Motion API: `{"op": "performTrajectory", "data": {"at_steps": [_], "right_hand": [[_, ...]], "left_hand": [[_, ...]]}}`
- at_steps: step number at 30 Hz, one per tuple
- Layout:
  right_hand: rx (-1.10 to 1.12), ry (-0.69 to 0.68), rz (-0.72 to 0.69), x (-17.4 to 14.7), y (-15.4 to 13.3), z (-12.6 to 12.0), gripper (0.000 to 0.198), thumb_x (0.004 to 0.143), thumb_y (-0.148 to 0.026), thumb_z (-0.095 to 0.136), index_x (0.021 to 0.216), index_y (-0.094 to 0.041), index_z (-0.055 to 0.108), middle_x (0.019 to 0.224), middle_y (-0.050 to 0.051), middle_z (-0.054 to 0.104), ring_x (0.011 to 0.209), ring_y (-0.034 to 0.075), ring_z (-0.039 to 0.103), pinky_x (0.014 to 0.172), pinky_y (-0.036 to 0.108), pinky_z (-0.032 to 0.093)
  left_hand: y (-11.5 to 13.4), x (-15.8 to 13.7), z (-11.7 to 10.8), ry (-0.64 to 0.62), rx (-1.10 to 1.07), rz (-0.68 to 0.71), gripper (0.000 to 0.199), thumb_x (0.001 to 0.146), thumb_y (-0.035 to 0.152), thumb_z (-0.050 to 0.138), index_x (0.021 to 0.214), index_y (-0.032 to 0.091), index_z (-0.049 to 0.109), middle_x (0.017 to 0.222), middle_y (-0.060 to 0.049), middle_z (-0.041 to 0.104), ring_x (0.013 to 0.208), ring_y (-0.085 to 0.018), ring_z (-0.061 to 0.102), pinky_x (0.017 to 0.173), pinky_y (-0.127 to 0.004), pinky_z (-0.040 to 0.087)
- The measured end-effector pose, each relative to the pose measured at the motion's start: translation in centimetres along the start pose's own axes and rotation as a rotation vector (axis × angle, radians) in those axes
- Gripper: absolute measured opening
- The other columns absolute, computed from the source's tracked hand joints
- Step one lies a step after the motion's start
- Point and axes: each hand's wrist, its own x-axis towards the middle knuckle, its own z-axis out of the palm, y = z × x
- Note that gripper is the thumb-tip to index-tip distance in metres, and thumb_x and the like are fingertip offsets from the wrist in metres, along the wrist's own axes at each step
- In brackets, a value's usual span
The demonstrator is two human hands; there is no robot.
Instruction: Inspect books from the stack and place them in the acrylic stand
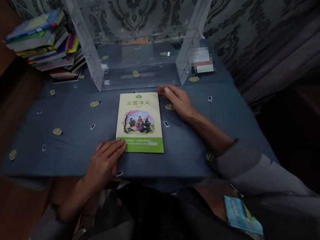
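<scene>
A storybook [140, 124] with a cream cover, a painted scene of figures under a blossoming tree and a green band at the bottom lies flat on the table, its title facing me. My left hand [105, 161] rests palm down at the book's lower left corner, fingers stretched out with their tips on the cover's edge. At the upper right corner is my right hand [176, 99], turned on its side. Its thumb is uppermost and its fingers reach toward the corner, not wrapped around it.
Behind the book stands a clear acrylic shelf rack [139, 70]. A leaning stack of books [44, 44] is at the back left. A pixelated white item [202, 59] sits right of the rack. The table has a blue patterned cloth [73, 145]; a blue booklet [241, 214] lies below its front edge.
</scene>
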Motion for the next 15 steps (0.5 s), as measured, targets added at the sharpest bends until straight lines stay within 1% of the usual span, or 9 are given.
{"op": "performTrajectory", "data": {"at_steps": [5,9,13,15], "right_hand": [[-0.020,0.003,-0.031,0.1,0.3,0.0,0.060,0.085,-0.076,0.053,0.114,-0.025,0.070,0.119,0.006,0.072,0.119,0.028,0.065,0.110,0.050,0.046],[-0.048,-0.006,-0.037,0.0,0.3,-0.1,0.059,0.088,-0.074,0.052,0.116,-0.026,0.070,0.120,0.006,0.072,0.118,0.026,0.065,0.108,0.047,0.048],[-0.057,-0.007,-0.051,0.2,0.6,-0.1,0.058,0.088,-0.073,0.051,0.117,-0.026,0.070,0.120,0.006,0.072,0.118,0.026,0.064,0.106,0.045,0.049],[-0.055,-0.003,-0.059,0.2,0.7,-0.1,0.058,0.088,-0.073,0.051,0.116,-0.026,0.070,0.120,0.006,0.072,0.118,0.026,0.065,0.106,0.046,0.049]], "left_hand": [[1.7,0.8,1.0,-0.035,-0.020,0.038,0.060,0.085,-0.002,0.045,0.141,0.018,0.052,0.127,-0.011,0.070,0.118,-0.024,0.063,0.095,-0.044,0.050],[3.4,1.7,2.0,-0.045,-0.013,0.069,0.054,0.086,-0.002,0.043,0.137,0.012,0.055,0.128,-0.013,0.069,0.120,-0.025,0.062,0.098,-0.045,0.049],[4.9,2.8,2.9,-0.075,-0.008,0.104,0.050,0.088,0.000,0.041,0.134,0.011,0.058,0.129,-0.012,0.069,0.121,-0.024,0.062,0.098,-0.044,0.048],[5.5,3.4,3.1,-0.095,0.003,0.130,0.047,0.089,0.000,0.040,0.131,0.008,0.059,0.130,-0.013,0.068,0.122,-0.024,0.061,0.099,-0.043,0.048]]}}
